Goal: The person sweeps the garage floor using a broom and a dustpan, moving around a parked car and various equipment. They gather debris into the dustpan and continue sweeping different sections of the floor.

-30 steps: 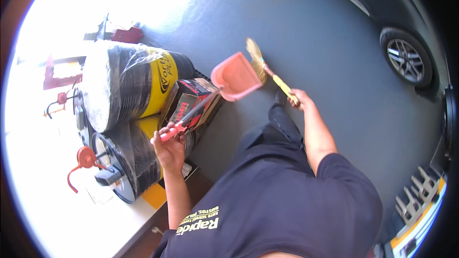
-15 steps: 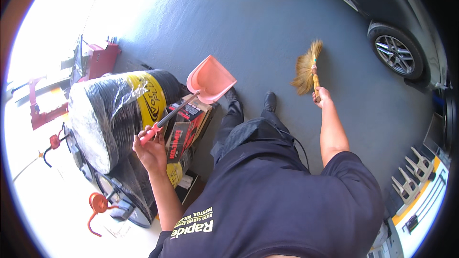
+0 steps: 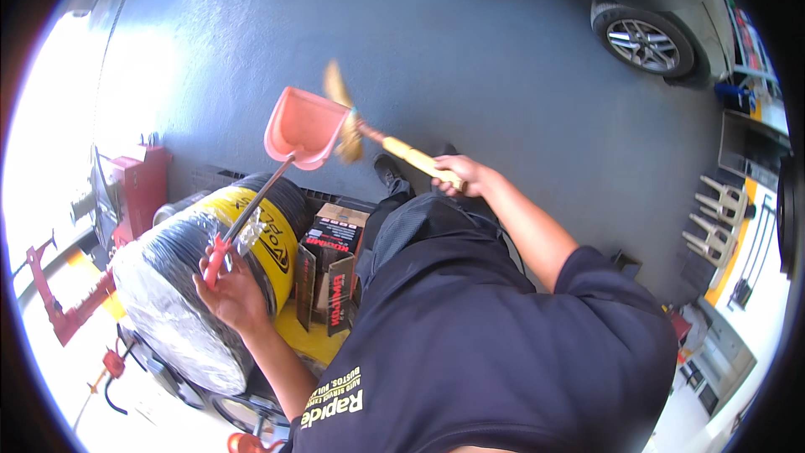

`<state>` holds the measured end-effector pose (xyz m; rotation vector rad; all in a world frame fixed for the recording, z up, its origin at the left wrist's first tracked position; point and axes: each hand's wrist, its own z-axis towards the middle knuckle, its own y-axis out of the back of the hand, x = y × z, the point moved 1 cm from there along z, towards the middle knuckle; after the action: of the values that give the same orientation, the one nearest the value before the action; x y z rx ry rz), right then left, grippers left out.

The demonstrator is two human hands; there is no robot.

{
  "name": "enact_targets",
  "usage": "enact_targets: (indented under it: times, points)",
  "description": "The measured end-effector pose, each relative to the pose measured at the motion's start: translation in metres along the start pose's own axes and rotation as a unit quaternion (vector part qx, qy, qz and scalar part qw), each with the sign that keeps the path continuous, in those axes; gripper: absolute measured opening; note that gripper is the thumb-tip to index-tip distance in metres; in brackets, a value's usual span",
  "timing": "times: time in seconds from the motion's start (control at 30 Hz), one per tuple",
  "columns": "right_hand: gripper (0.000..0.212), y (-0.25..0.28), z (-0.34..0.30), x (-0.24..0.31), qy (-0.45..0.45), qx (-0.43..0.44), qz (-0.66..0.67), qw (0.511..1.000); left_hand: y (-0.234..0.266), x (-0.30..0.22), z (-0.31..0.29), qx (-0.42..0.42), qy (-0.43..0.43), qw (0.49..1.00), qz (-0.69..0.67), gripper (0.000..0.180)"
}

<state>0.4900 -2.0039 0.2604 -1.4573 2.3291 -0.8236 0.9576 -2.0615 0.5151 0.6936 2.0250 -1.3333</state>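
Note:
My left hand (image 3: 234,292) is closed around the red grip of a long-handled dustpan (image 3: 303,130). Its pink pan faces up, out ahead of me to the left. In my right hand (image 3: 466,178) is the pale yellow handle of a soft broom (image 3: 404,154), held across in front of my legs. The broom's straw head (image 3: 339,92) is smeared by motion and overlaps the right edge of the pan; I cannot tell whether they touch.
Plastic-wrapped black rolls with a yellow band (image 3: 267,235) lie at my left, beside open cardboard boxes (image 3: 334,243). A red metal cabinet (image 3: 141,184) stands beyond them. A car's wheel (image 3: 644,42) is at the far right, with pale jack stands (image 3: 713,214) nearer on that side.
My right hand has swung the broom leftward, from out on the right to the dustpan's edge. The dustpan sits further left in view, and the whole view has turned somewhat.

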Motion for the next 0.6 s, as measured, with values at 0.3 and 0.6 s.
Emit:
enact_targets:
  times: [0.3, 0.6]
  points:
    - [0.019, -0.091, 0.234, 0.025, -0.103, -0.094, -0.180, 0.974, -0.038, -0.021, 0.033, -0.028, 0.021, 0.999, 0.026, 0.033]
    - [0.029, 0.171, 0.139, 0.116, -0.049, -0.129, 0.206, 0.969, -0.114, 0.030, 0.056, -0.053, 0.092, 0.990, 0.088, 0.027]
